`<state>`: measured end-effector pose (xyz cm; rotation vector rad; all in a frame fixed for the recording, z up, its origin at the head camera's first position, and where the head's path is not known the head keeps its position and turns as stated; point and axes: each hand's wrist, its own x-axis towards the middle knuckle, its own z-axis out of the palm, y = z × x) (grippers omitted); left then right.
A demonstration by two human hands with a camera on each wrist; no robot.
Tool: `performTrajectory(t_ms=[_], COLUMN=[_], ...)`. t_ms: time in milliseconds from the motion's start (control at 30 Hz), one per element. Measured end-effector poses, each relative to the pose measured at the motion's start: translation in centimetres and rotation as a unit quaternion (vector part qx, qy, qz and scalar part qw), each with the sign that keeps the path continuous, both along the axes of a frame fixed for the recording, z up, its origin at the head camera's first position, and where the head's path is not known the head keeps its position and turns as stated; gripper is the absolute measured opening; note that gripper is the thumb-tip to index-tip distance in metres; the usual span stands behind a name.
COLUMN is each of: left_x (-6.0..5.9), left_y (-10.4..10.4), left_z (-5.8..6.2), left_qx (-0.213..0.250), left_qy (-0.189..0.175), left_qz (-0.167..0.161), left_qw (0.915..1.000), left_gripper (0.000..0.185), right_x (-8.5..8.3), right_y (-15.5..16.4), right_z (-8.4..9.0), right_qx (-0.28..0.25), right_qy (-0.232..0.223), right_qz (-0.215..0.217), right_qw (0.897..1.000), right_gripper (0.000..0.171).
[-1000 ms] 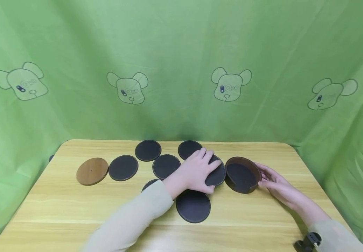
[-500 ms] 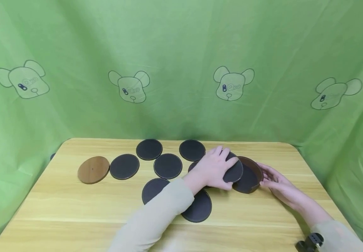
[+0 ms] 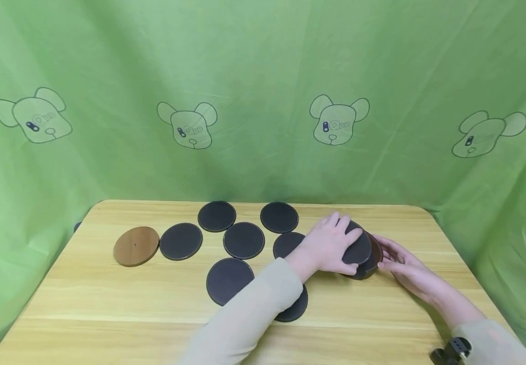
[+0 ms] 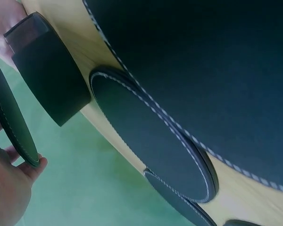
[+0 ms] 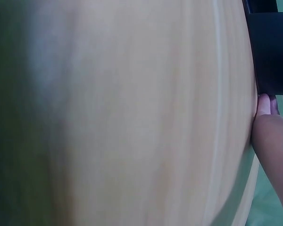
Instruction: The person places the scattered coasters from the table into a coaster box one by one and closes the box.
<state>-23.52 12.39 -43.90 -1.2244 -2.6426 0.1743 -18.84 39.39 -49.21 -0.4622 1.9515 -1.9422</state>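
My left hand [image 3: 328, 248] grips a round black coaster [image 3: 358, 246] by its edges, tilted close over the coaster holder. The left wrist view shows this coaster [image 4: 12, 117] edge-on, fingers and thumb at its rim, apart from the holder. The holder [image 3: 376, 256] is a round dark cup, brown inside, with a gap in its wall; the coaster covers most of its mouth in the head view. My right hand [image 3: 406, 274] holds the holder's right side between thumb and fingers. In the right wrist view the holder [image 5: 273, 56] stands on the table, fingertips at its wall.
Several black stitched coasters [image 3: 243, 240] lie flat on the wooden table [image 3: 121, 309], left of the holder. One is partly under my left sleeve [image 3: 253, 304]. A brown wooden disc [image 3: 136, 246] lies at the far left. A green curtain [image 3: 263, 162] hangs behind the table.
My left hand has lifted the coaster and carried it right, from beside the holder to over its mouth, uncovering another coaster beneath. The right hand and holder stay nearly still.
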Motion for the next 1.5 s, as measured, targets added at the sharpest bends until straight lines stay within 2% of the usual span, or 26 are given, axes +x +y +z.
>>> performTrajectory(t_ms=[533,1000,1167,1500], left_x=[0.2,0.0,0.3,0.7], left_y=[1.8,2.2,2.4,2.3], left_z=[-0.9,-2.3,-2.3,-1.8], left_qx=[-0.043,-0.052,-0.062,-0.067], left_qy=[-0.015,-0.020,-0.018,-0.035], left_qz=[0.008,0.012,0.017,0.029], left_qw=[0.9989,0.9984,0.9978,0.9967], left_gripper=[0.080,0.077,0.077,0.074], right_x=[0.0,0.1,0.1,0.1], right_y=[0.2,0.0,0.1,0.2], right_z=[-0.2,0.0,-0.1,-0.2], right_qx=[-0.008,-0.001,0.002,-0.004], right_qy=[0.004,0.004,0.005,0.005], right_qz=[0.005,0.001,0.003,0.005], right_qw=[1.000,1.000,1.000,1.000], right_gripper=[0.062,0.063,0.064,0.064])
